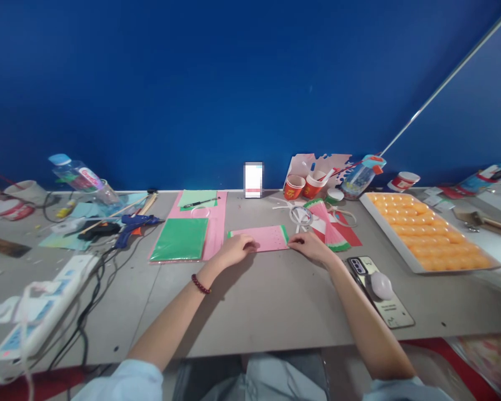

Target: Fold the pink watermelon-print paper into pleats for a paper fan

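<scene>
Before me lies a pink paper strip (pixel 269 238) with green bands at both short ends and small dark specks on its right part. My left hand (pixel 236 249) has its fingers curled together on the strip's near left edge. At the near right corner, the fingers of my right hand (pixel 311 246) pinch the green end. Folded pink-and-green paper fans (pixel 329 223) rest just beyond my right hand, beside a roll of clear tape (pixel 300 215). A green paper pack (pixel 181 239) lies left of the strip on pink sheets (pixel 217 223).
A blue glue gun (pixel 129 225), cables and a white power strip (pixel 45 306) occupy the left. Red paper cups (pixel 294 187) stand at the back. On the right are a phone (pixel 394 312) and a tray of orange balls (pixel 434 231). A blue wall (pixel 250 83) closes the far side.
</scene>
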The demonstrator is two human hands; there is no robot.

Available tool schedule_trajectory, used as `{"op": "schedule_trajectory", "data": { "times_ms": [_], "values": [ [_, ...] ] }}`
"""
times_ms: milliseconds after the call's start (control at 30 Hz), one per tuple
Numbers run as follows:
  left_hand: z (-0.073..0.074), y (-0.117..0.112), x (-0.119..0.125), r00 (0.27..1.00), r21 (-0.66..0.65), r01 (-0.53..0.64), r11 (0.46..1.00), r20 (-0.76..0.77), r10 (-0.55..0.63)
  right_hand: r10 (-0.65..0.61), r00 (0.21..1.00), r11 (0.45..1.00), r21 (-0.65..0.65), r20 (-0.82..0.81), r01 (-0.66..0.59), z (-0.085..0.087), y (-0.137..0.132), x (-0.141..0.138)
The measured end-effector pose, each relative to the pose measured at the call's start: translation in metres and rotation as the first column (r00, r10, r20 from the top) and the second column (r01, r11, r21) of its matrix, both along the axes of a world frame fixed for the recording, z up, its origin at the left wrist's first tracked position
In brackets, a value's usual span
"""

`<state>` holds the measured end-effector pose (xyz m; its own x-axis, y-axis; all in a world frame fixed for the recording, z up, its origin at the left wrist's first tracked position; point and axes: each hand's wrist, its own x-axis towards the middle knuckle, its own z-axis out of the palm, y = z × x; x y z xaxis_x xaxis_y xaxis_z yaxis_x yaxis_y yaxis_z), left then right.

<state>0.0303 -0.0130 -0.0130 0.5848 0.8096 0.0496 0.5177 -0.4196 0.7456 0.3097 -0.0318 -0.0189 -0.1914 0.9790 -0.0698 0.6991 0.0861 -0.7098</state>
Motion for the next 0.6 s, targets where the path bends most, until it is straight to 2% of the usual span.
{"op": "schedule_trajectory", "data": {
  "times_ms": [167, 600],
  "values": [
    [-0.0004, -0.006, 0.0026, 0.995, 0.043, -0.071, 0.997, -0.068, 0.074, -0.02, 0.998, 1.0, 0.013, 0.059, 0.019, 0.0043, -0.0012, -0.0063],
    [-0.0055, -0.0044, 0.001, 0.993, 0.023, -0.071, 0.997, -0.091, 0.073, -0.046, 0.999, 0.998, -0.037, 0.027, 0.047, 0.0026, 0.0037, -0.0064]
  ]
}}
